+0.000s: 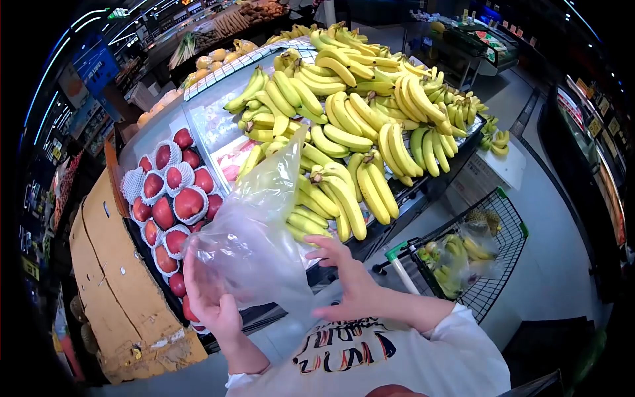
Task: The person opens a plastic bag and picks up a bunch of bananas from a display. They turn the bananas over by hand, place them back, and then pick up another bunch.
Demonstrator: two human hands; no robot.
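Left hand: the left hand (pixel 213 306) grips the lower edge of a thin, clear, crinkled plastic produce bag (pixel 254 241), fingers curled and clamped on the film, palm toward the camera.
Right hand: the right hand (pixel 347 278) is spread, fingers apart, flat against the bag's right side; it touches the film, but whether it pinches any of it I cannot tell.
Bag position: held up between both hands in front of the chest, its top corner standing up before the display; it looks empty and not yet opened.
Fruit ahead: a sloping heap of yellow and green-tipped bananas in bunches (pixel 350 126) lies just beyond the bag.
Fruit left: red apples in white foam net sleeves (pixel 173 205) sit in a brown cardboard carton (pixel 112 278) near the left hand.
Cart: a black wire shopping cart with green trim (pixel 493 255) stands at right, holding bagged bananas (pixel 456 255).
Handling note: film this thin clings to itself; judged best to rub the two layers apart at the mouth with thumb and fingertip, rather than tug.
Risk: pulling hard against the left-hand clamp could tear the film.
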